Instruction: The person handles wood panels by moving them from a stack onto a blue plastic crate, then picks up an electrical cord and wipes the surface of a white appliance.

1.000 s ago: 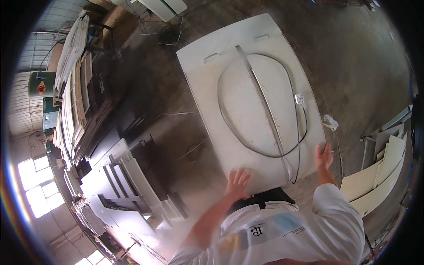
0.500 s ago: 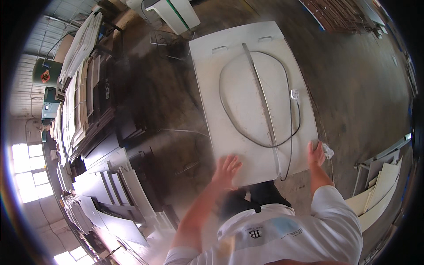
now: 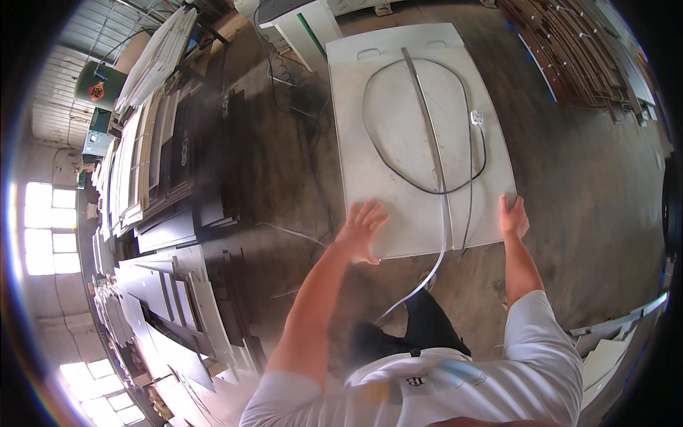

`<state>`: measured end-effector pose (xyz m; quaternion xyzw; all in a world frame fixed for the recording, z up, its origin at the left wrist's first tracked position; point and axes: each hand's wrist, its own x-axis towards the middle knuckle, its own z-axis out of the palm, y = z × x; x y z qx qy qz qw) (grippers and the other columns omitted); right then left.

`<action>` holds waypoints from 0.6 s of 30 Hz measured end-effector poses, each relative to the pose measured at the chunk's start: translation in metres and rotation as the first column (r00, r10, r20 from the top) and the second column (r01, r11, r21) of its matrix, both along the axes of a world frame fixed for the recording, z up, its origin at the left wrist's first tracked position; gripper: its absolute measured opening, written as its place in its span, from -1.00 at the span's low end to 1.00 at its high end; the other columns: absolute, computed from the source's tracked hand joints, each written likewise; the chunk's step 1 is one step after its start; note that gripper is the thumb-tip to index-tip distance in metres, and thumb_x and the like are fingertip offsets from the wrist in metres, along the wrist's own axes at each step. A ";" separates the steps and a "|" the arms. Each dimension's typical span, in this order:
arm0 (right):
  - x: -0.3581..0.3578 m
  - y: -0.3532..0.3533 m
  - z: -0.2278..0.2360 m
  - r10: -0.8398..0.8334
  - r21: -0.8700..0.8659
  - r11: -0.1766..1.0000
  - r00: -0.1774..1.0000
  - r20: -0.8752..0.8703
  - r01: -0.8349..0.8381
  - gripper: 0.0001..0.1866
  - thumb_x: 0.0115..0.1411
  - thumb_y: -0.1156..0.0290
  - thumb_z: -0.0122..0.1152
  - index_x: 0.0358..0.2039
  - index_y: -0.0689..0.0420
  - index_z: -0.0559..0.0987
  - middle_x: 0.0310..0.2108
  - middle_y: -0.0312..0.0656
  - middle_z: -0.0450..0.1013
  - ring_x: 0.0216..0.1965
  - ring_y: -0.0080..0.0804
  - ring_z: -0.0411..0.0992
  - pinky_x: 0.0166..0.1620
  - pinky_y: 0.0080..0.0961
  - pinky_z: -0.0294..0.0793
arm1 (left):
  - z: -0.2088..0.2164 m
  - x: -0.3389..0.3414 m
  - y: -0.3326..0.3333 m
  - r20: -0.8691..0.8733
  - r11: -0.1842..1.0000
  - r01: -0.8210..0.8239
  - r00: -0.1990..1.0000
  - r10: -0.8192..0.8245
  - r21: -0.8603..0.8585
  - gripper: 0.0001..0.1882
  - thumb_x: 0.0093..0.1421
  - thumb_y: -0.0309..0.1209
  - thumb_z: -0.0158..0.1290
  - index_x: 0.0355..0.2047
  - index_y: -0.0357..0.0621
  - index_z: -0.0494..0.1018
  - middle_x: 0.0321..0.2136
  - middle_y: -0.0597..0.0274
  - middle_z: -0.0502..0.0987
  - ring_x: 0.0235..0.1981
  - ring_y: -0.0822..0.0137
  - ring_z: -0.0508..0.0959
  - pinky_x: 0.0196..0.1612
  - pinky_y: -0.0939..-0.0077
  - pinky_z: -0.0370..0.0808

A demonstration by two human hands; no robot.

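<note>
In front of me is a large white board point(image 3: 405, 220), with two handle-like slots at its far end. A long narrow metal strip point(image 3: 425, 117) runs down its middle. Over the strip lies a dark looped cable point(image 3: 368, 128) with a white plug or socket point(image 3: 477, 117) at the right. My left hand point(image 3: 363, 229) rests on the near left corner, fingers spread, thumb at the near edge. My right hand point(image 3: 514, 215) is closed round the right edge near the corner. A pale thin strip point(image 3: 427, 277) hangs from the near edge beside my legs.
Dark and white panels point(image 3: 167, 285) are stacked along the left. A white cabinet-like unit point(image 3: 302, 32) with a green stripe stands beyond the board's far left corner. Brown boards point(image 3: 569, 57) lie at the far right. More pale panels point(image 3: 605, 359) lean at the near right.
The board now sits closer to the white unit, and the view has shifted. My right hand has closed round the edge. The pale strip now hangs below; the clear plastic near my right hand is out of sight.
</note>
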<state>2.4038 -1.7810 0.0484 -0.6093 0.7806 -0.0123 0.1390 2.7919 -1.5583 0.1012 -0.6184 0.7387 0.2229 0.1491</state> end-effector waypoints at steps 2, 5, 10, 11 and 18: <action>0.015 -0.038 -0.003 0.016 -0.015 1.000 1.000 -0.016 -0.016 -0.31 0.23 -0.33 -0.17 -0.01 0.07 0.38 -0.12 0.01 0.54 -0.09 0.10 0.50 -0.07 0.00 0.46 | 0.000 0.013 -0.038 0.041 1.000 -0.004 0.999 0.004 0.005 0.34 -0.30 0.22 0.34 0.43 0.10 -0.10 0.46 0.16 -0.30 0.47 0.02 -0.37 0.39 -0.22 -0.36; 0.028 -0.094 -0.013 0.033 -0.024 0.999 0.999 -0.013 -0.033 -0.28 0.22 -0.36 -0.20 -0.01 0.07 0.37 -0.11 0.03 0.54 -0.09 0.11 0.50 -0.07 0.01 0.46 | -0.002 0.029 -0.093 0.053 1.000 -0.016 0.998 0.016 0.006 0.34 -0.30 0.22 0.35 0.43 0.10 -0.09 0.46 0.15 -0.30 0.46 0.02 -0.38 0.40 -0.22 -0.37; 0.045 -0.184 -0.021 0.025 -0.013 1.000 0.999 -0.028 -0.025 -0.27 0.23 -0.36 -0.21 0.03 0.07 0.37 -0.09 0.04 0.53 -0.07 0.11 0.49 -0.05 0.00 0.45 | -0.008 0.048 -0.178 0.050 0.999 -0.026 0.998 0.024 0.023 0.33 -0.29 0.22 0.34 0.43 0.12 -0.09 0.46 0.15 -0.31 0.46 0.01 -0.38 0.40 -0.23 -0.38; 0.057 -0.204 -0.014 0.027 -0.005 1.000 0.999 -0.029 -0.027 -0.27 0.23 -0.35 -0.20 0.03 0.08 0.37 -0.07 0.04 0.52 -0.05 0.08 0.49 -0.04 -0.02 0.45 | -0.006 0.052 -0.195 0.048 0.999 -0.037 0.998 0.036 0.030 0.33 -0.29 0.23 0.34 0.43 0.13 -0.10 0.46 0.15 -0.31 0.46 0.01 -0.38 0.39 -0.23 -0.38; 0.069 -0.334 -0.008 0.084 0.013 0.996 0.992 -0.099 -0.083 -0.24 0.23 -0.35 -0.19 0.11 0.07 0.38 -0.06 0.03 0.52 -0.05 0.07 0.49 -0.03 -0.02 0.46 | -0.004 0.053 -0.305 -0.001 0.995 -0.083 0.997 0.083 0.048 0.34 -0.27 0.26 0.32 0.44 0.14 -0.13 0.46 0.14 -0.31 0.46 0.00 -0.39 0.38 -0.27 -0.39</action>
